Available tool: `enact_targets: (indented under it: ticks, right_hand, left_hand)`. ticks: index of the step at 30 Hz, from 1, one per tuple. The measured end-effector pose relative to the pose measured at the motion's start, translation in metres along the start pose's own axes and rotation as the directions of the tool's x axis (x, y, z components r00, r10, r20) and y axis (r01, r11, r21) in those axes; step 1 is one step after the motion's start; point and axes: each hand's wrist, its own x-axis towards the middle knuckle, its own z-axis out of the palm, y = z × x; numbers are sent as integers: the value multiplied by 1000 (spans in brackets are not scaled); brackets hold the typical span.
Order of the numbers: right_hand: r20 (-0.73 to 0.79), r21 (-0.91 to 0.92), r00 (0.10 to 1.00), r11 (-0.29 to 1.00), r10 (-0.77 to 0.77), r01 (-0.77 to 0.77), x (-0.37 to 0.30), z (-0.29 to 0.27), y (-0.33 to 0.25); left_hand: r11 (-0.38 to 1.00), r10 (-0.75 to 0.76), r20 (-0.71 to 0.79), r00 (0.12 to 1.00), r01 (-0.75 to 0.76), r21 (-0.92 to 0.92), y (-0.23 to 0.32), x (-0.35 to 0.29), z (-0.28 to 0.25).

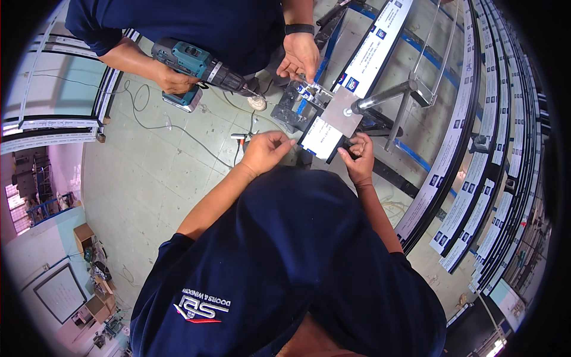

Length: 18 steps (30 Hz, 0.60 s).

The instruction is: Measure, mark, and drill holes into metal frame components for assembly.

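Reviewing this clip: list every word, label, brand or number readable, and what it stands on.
Wording withheld; places only:
Navy shirt: embroidered white lettering, readable.
Profile under the square metal plate: printed film, mostly too small.
Long profiles at picture right: repeated labels, too small.
Dark-framed white board: writing, too blurred to read.

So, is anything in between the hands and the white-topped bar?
Nothing visible: the left hand and right hand are beside the bar, on opposite sides. The square metal plate sits over it, not between.

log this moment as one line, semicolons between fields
left hand: at profile, left edge; right hand: at profile, right edge; metal plate: on profile; co-worker's hand: holding drill
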Motion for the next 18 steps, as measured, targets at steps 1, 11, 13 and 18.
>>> enact_targets:
  ticks: [1, 11, 13, 18]
  right_hand:
    - [3, -18, 1000, 1000, -5, 5, 1, 0, 2]
    - [-10, -53, 1000, 999, 4, -5, 4, -2, 3]
    - [-18, -65, 1000, 998, -7, 5, 4, -2, 5]
    - [-18, 7, 999, 999, 38, -38, 4, -2, 5]
  left_hand:
    - [997, 70, -61, 996, -71, -10, 9, 3, -1]
    - [385, 600, 82, 796, -377, 843, 125, 92, -62]
    - [392, 622, 92, 778, -410, 823, 127, 92, -61]
    - [899, 382, -82, 921, -349, 262, 155, 30, -68]
